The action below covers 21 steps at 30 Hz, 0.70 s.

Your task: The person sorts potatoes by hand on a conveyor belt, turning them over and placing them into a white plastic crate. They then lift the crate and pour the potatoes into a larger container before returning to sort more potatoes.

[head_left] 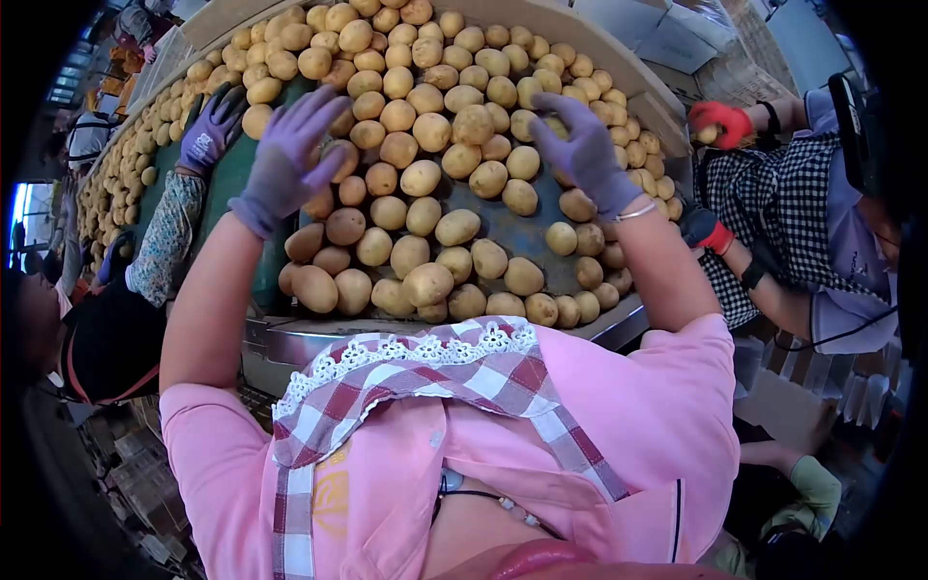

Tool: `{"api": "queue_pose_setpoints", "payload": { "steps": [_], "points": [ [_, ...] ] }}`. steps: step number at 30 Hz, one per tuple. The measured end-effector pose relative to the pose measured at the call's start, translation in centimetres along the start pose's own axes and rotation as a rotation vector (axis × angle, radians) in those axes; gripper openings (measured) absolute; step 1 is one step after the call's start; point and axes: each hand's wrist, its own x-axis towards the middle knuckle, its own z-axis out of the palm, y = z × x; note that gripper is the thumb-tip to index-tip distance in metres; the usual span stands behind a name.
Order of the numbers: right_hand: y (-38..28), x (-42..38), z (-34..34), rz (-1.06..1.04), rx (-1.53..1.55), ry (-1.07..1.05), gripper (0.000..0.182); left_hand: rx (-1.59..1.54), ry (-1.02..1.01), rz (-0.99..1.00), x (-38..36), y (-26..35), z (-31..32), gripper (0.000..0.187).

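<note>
Many yellow-brown potatoes [457, 227] are spread over a sorting table in front of me. My left hand [290, 159], in a purple glove, is over the left part of the pile with its fingers spread. A potato [333, 162] lies at the gap between its thumb and fingers, and I see no grip on it. On the right side of the pile is my right hand [583, 155], gloved the same way. Its thumb and fingers are apart, reaching over potatoes; what lies under the palm is hidden.
A raised board [619, 58] borders the table at the back right. At left, a co-worker's purple-gloved hand [213, 130] rests by a green belt [229, 184]. On the right, another person in red gloves holds a potato [709, 133]. White boxes [677, 34] stand behind.
</note>
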Motion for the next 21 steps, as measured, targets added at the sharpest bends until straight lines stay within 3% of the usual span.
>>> {"api": "queue_pose_setpoints", "payload": {
  "steps": [3, 5, 6, 7, 9, 11, 13, 15, 16, 18, 19, 20, 21],
  "points": [
    [-3.5, 4.3, 8.8, -0.303, 0.266, 0.064, 0.044, 0.147, -0.098, 0.068, 5.2, 1.5, 5.5, 0.063],
    [-3.5, 6.4, 12.3, -0.337, -0.024, -0.028, 0.049, 0.354, -0.264, -0.051, 6.6, 0.8, 6.9, 0.064],
    [-2.7, 6.9, 13.4, -0.162, -0.144, -0.157, 0.05, 0.359, -0.279, -0.11, 6.3, -1.5, 8.1, 0.068],
    [-0.7, 8.1, 14.0, 0.018, -0.03, -0.257, 0.05, 0.131, -0.238, -0.104, 5.6, -3.7, 8.7, 0.068],
    [0.4, 8.4, 12.7, 0.043, 0.08, -0.344, 0.052, 0.171, -0.076, -0.084, 4.3, -6.4, 9.5, 0.068],
    [1.3, 6.0, 11.4, -0.157, -0.04, -0.295, 0.054, 0.278, -0.175, -0.121, 4.7, -6.0, 7.2, 0.064],
    [1.9, 1.5, 8.5, -0.254, -0.238, -0.38, 0.052, 0.386, -0.129, -0.101, 3.4, -7.8, 5.9, 0.061],
    [-0.2, -2.8, 4.9, -0.135, -0.313, -0.524, 0.05, 0.58, -0.207, -0.355, 0.1, -11.0, 4.1, 0.058],
    [-1.0, -5.0, 3.3, -0.144, -0.295, -0.585, 0.051, 0.53, -0.204, -0.416, -2.3, -13.2, 3.4, 0.057],
    [-2.1, -8.0, 0.4, -0.041, -0.272, -0.585, 0.053, 0.519, -0.256, -0.555, -8.8, -17.8, 2.1, 0.057],
    [-2.1, -8.7, -1.2, -0.054, -0.331, -0.522, 0.045, 0.561, -0.299, -0.634, -12.2, -19.7, 1.3, 0.058],
    [-2.3, -8.3, -3.3, 0.183, -0.211, -0.646, 0.039, 0.488, -0.407, -0.833, -15.6, -20.5, -0.2, 0.056],
    [-2.3, -7.6, -5.2, 0.425, -0.088, -0.76, 0.033, 0.155, -0.214, -0.704, -24.3, -29.6, 1.1, 0.055]
  ]
}}
